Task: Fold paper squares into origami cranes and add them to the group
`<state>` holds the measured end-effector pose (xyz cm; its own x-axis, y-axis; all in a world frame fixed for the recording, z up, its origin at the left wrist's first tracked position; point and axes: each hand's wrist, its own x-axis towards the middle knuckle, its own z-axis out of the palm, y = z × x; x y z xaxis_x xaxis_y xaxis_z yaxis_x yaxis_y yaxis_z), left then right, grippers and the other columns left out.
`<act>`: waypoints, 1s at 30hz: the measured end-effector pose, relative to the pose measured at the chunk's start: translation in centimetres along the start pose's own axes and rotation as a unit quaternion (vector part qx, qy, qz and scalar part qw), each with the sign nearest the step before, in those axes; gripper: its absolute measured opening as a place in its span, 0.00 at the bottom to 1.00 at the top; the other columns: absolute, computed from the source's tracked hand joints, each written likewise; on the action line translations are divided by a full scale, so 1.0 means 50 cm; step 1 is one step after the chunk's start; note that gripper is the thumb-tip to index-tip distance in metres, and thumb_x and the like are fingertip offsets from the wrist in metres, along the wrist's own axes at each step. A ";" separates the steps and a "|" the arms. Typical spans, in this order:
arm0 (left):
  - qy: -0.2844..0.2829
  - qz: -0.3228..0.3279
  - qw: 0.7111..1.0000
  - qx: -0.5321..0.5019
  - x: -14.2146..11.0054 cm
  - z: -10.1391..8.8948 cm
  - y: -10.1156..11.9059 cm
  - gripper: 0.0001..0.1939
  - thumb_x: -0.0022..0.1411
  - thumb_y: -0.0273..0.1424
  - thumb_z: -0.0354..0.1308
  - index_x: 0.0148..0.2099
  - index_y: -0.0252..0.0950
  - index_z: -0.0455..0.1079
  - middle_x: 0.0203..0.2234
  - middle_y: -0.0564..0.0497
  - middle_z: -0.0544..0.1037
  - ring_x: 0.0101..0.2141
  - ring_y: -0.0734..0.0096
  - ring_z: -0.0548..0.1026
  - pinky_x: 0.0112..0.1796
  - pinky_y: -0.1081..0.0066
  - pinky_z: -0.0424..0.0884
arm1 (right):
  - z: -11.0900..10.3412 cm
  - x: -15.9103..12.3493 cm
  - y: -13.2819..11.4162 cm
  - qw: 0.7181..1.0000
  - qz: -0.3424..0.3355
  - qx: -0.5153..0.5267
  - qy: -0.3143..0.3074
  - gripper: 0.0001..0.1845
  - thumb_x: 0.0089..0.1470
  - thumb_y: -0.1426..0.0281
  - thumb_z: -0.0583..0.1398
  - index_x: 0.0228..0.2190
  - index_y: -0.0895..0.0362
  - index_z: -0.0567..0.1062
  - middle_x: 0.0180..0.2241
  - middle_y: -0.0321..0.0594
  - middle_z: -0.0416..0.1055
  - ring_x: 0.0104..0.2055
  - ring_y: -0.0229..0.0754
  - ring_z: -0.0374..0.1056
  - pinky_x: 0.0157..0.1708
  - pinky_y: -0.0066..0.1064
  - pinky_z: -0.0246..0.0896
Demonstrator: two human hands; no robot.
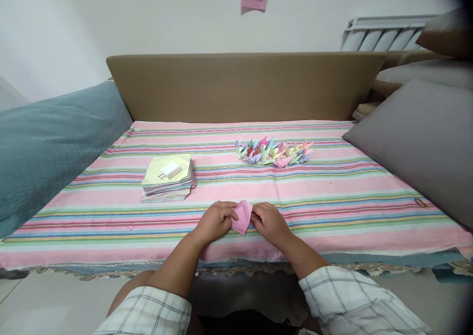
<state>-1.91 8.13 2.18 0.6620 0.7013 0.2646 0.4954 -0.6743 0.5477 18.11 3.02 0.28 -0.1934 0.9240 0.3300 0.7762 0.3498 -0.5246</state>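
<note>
A partly folded sheet of pink origami paper [242, 217] is held between my two hands, just above the striped cloth near its front edge. My left hand [217, 219] pinches the paper's left side between thumb and fingers. On the opposite side, my right hand [271, 223] has its fingers closed at the paper's right edge. Creases run across the pink paper, and its underside is hidden. Beyond my hands lies a cluster of folded paper cranes [283, 152] in many colours.
Left of my hands stands a stack of square paper [168, 189] with a white plug adapter [170, 170] on top. The striped cloth [111, 192] covers the seat. A teal cushion [62, 138] leans at left, a grey cushion [417, 138] at right, and a brown backrest [240, 86] rises behind.
</note>
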 end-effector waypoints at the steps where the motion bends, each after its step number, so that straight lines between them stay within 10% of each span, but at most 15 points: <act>1: -0.013 -0.001 1.000 -0.006 -0.002 -0.006 0.002 0.11 0.50 0.21 0.57 0.33 0.39 0.76 0.44 0.47 0.77 0.47 0.64 0.73 0.47 0.63 0.66 | 0.000 0.000 0.000 1.000 0.001 -0.002 -0.001 0.04 0.53 0.74 0.57 0.31 0.56 0.72 0.31 0.38 0.71 0.35 0.42 0.63 0.36 0.32 0.52; 6: -0.030 -0.025 0.999 0.001 -0.007 -0.016 0.009 0.15 0.44 0.37 0.69 0.36 0.39 0.77 0.47 0.44 0.75 0.47 0.58 0.71 0.47 0.61 0.66 | -0.001 0.000 -0.001 1.000 0.004 0.003 -0.005 0.05 0.53 0.75 0.56 0.32 0.56 0.72 0.30 0.38 0.71 0.35 0.42 0.62 0.36 0.31 0.51; 24: -0.026 -0.017 0.998 0.046 -0.003 -0.003 0.007 0.10 0.53 0.34 0.63 0.23 0.36 0.72 0.40 0.48 0.78 0.40 0.63 0.73 0.42 0.64 0.65 | -0.026 0.001 -0.001 0.998 0.016 0.054 -0.039 0.14 0.47 0.78 0.54 0.37 0.57 0.71 0.34 0.40 0.71 0.37 0.43 0.64 0.38 0.33 0.55; 30: 0.019 -0.039 0.999 0.028 -0.005 0.007 0.009 0.06 0.51 0.32 0.65 0.30 0.38 0.71 0.40 0.51 0.78 0.39 0.65 0.73 0.41 0.66 0.66 | -0.041 -0.002 -0.008 0.993 0.031 0.099 -0.054 0.19 0.48 0.62 0.62 0.41 0.55 0.68 0.38 0.40 0.71 0.41 0.45 0.65 0.40 0.34 0.57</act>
<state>-1.66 7.56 2.07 0.5993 0.7593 0.2537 0.5760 -0.6291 0.5221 19.05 2.50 2.04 -0.2207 0.9521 0.2115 0.6573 0.3054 -0.6889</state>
